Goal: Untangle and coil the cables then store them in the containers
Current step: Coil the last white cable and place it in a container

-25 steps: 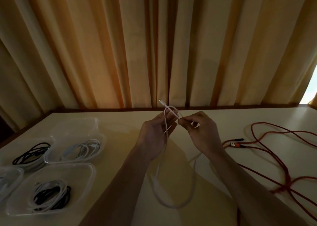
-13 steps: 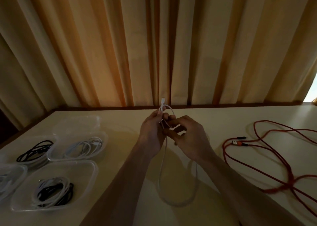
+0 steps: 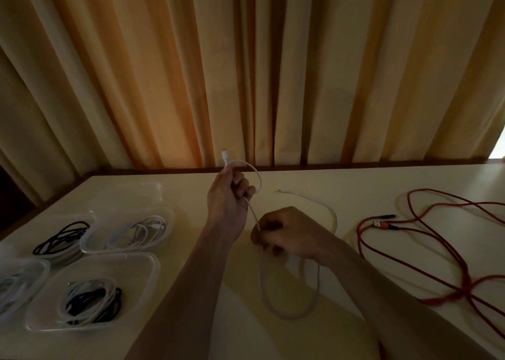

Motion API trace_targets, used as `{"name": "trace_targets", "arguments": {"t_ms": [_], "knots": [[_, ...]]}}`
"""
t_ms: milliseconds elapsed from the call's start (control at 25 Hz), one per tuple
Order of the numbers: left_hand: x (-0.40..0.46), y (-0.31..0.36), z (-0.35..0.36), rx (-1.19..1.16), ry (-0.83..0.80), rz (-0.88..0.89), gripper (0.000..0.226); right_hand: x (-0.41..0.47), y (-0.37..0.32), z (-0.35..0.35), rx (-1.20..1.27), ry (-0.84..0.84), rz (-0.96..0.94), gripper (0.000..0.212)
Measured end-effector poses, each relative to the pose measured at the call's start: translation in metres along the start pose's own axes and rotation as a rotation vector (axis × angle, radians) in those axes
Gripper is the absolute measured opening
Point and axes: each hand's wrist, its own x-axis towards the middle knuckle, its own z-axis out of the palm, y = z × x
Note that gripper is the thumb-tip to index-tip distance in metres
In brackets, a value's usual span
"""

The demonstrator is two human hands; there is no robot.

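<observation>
My left hand (image 3: 228, 200) grips a white cable (image 3: 288, 314) just below its plug, which sticks up above my fingers. A small loop of the cable arcs to the right of that hand. Lower and to the right, my right hand (image 3: 287, 235) pinches the same cable. Below it a long loop lies on the table, and the cable's other end rests on the table behind my right hand. An orange cable (image 3: 442, 253) sprawls loose at the right. Several clear plastic containers (image 3: 149, 275) at the left hold coiled black and white cables.
The pale table (image 3: 191, 318) ends at a dark wooden edge along the back. Right behind it hang yellow-orange curtains (image 3: 246, 73). An empty clear container (image 3: 136, 196) stands at the back left.
My right hand has dropped down and to the right, sliding along the white cable away from my left hand. The cable's far end now lies on the table.
</observation>
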Motion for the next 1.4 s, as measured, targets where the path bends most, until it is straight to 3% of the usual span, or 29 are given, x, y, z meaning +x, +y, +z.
{"name": "trace_targets", "arguments": {"t_ms": [120, 200, 320, 440, 600, 720, 960, 1120, 1240, 1400], "knots": [[0.001, 0.007, -0.002, 0.043, 0.009, -0.012, 0.027, 0.0, 0.0, -0.015, 0.257, 0.108, 0.056, 0.011], [0.0, 0.007, -0.003, 0.044, 0.014, -0.048, 0.032, 0.0, 0.004, -0.028, 0.27, 0.241, 0.062, 0.009], [0.0, 0.006, -0.004, -0.005, 0.024, -0.082, 0.035, -0.001, 0.009, -0.039, 0.302, 0.299, 0.079, 0.01], [0.002, 0.008, -0.006, -0.09, 0.042, -0.106, 0.038, -0.002, 0.006, -0.04, 0.347, 0.249, 0.089, 0.011], [0.001, 0.002, -0.008, 0.148, 0.207, -0.042, 0.037, 0.0, 0.006, -0.036, 0.226, 0.241, 0.019, 0.011], [0.004, -0.001, -0.011, 0.103, 0.256, -0.117, 0.037, 0.001, 0.01, -0.039, 0.155, 0.286, 0.015, 0.011], [0.006, -0.001, -0.014, -0.011, 0.285, -0.232, 0.042, -0.006, 0.005, -0.041, 0.223, 0.067, -0.012, 0.016], [0.008, -0.002, -0.017, 0.021, 0.317, -0.234, 0.043, -0.005, 0.007, -0.044, 0.225, 0.018, -0.034, 0.02], [0.01, 0.0, -0.019, -0.041, 0.298, -0.206, 0.041, 0.0, 0.012, -0.047, 0.224, 0.115, 0.027, 0.015], [0.004, 0.001, -0.013, 0.256, 0.11, -0.128, 0.034, 0.006, 0.022, -0.052, 0.3, 0.441, 0.119, 0.007]]}}
